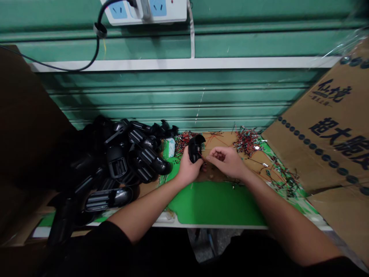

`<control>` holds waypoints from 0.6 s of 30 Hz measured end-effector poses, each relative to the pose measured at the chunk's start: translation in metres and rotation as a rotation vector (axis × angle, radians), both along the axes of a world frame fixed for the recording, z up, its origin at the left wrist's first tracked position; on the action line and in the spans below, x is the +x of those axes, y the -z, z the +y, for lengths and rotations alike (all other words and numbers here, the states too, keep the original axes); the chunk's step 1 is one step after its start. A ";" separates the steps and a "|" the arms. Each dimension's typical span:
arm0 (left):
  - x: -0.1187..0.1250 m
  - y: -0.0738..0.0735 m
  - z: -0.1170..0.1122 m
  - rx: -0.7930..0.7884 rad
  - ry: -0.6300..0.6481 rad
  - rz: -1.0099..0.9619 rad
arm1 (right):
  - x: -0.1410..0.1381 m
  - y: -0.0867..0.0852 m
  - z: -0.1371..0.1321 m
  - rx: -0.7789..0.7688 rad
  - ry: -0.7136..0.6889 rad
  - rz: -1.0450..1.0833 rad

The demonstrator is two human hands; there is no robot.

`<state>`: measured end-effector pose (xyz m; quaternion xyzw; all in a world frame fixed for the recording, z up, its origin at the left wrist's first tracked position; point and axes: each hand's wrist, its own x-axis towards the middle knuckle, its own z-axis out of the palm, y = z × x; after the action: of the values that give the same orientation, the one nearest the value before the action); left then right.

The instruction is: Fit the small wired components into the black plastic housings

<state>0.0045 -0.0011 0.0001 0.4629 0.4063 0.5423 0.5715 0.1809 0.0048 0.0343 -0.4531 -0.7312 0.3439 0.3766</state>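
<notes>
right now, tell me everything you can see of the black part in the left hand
The black part looks like glossy plastic, with a curved, hood-like upper end. The left hand grips its lower portion, thumb toward the right, covering some of it. A thin reddish wire shows at its front. It is held over the bench, its curved end toward the green wall. Fine inner details are too blurred to tell.
</notes>
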 end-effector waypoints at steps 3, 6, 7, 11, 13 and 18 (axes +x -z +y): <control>-0.001 -0.003 0.001 0.030 -0.056 0.045 | -0.002 -0.002 -0.004 -0.046 -0.064 -0.043; -0.001 -0.004 0.002 0.079 -0.078 0.052 | -0.005 0.000 -0.006 -0.082 -0.086 -0.053; 0.000 -0.003 0.002 0.086 -0.076 0.047 | -0.005 0.001 -0.006 -0.095 -0.094 -0.052; 0.001 0.004 0.003 0.071 -0.051 0.042 | -0.006 0.005 -0.002 -0.114 -0.114 -0.047; 0.001 0.009 0.004 0.029 -0.026 0.016 | -0.003 0.001 -0.002 -0.069 -0.082 -0.080; 0.002 0.014 0.004 -0.053 0.049 -0.060 | 0.018 -0.031 -0.026 0.104 -0.029 -0.058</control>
<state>0.0065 0.0028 -0.0138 0.4410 0.3919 0.5306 0.6087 0.1989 -0.0212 0.0651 -0.4318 -0.7652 0.2976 0.3734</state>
